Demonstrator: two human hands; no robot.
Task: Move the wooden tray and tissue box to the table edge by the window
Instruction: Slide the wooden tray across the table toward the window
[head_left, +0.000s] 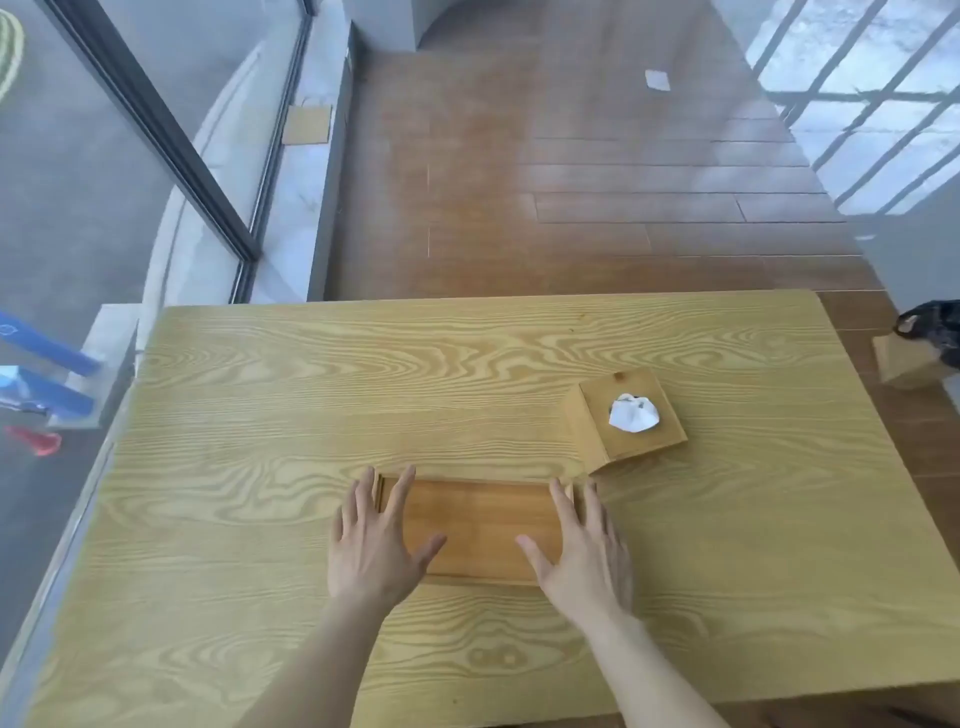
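A flat wooden tray lies on the light wood table, near the middle of its front half. My left hand hovers over the tray's left end, fingers spread. Over the right end is my right hand, also spread, with its thumb above the tray floor. Neither hand has closed on the tray. A square wooden tissue box with a white tissue sticking out of its top stands just beyond the tray's right corner, tilted to the table's edges.
A large window with a dark frame runs along the table's left side. Blue and red things show near the left table edge. Wooden floor lies beyond the far edge. At the right stands a small cardboard box with a dark object.
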